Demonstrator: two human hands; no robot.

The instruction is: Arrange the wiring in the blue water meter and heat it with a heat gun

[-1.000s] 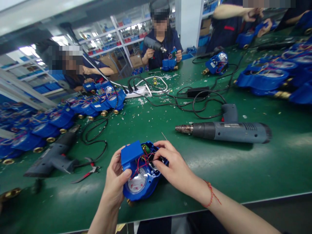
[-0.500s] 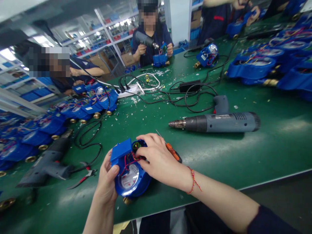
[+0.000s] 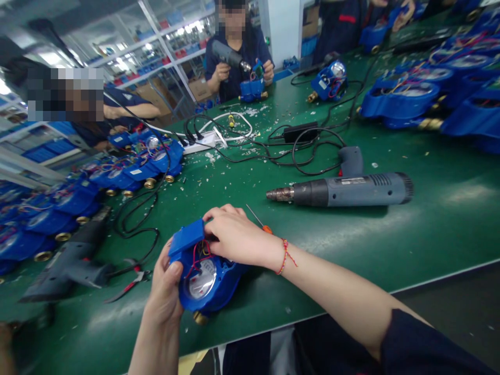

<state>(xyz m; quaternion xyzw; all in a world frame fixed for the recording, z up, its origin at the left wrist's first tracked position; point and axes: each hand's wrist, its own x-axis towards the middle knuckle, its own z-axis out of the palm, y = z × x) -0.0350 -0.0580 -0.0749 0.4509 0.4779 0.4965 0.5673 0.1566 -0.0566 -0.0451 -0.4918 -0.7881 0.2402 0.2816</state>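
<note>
A blue water meter (image 3: 203, 281) with a round dial, red wires and a raised blue lid rests on the green table (image 3: 273, 291) near its front edge. My left hand (image 3: 164, 289) grips the meter's left side, thumb on the housing. My right hand (image 3: 234, 237) lies over the meter's top right, fingers curled into the wiring compartment; what the fingertips hold is hidden. An orange-handled screwdriver (image 3: 260, 221) lies on the table just behind my right hand.
A grey heat gun (image 3: 344, 190) lies to the right, a second heat gun (image 3: 66, 260) and red pliers (image 3: 125, 284) to the left. Several blue meters (image 3: 128, 169) are piled left and far right. Cables and a power strip (image 3: 203, 140) cross the middle. Other people work across the table.
My right hand has moved from the meter's right edge up over its top compartment. The meter has shifted slightly left, and the screwdriver behind it has come into view.
</note>
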